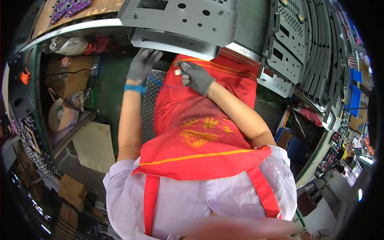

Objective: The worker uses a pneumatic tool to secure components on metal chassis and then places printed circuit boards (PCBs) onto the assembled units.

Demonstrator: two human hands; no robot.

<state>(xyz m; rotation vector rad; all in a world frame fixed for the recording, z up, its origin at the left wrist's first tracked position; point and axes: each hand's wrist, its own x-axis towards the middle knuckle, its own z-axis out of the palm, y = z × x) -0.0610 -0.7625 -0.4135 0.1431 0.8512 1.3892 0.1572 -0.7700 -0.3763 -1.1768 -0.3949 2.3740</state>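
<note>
My left hand [143, 65], in a grey glove with a blue band at the wrist, is at the near edge of a grey metal panel [176, 45]. Its fingers are stretched out and slightly apart, with the tips close to that edge; whether they touch it I cannot tell. My right hand [196, 77], also gloved in grey, is closed in a pinch over my red apron [200, 104]. A small thin metal piece [179, 60] sticks up from its fingertips, and a round pale piece [178, 72] shows beside them. Another grey panel [188, 18] with holes and standoffs lies above the first.
Many similar grey panels [286, 48] stand in a row along the bench at the right. Purple parts [70, 9] lie on the far-left bench top. Below it are a cardboard box [68, 76] and bags. An orange-handled tool [25, 76] hangs at the left.
</note>
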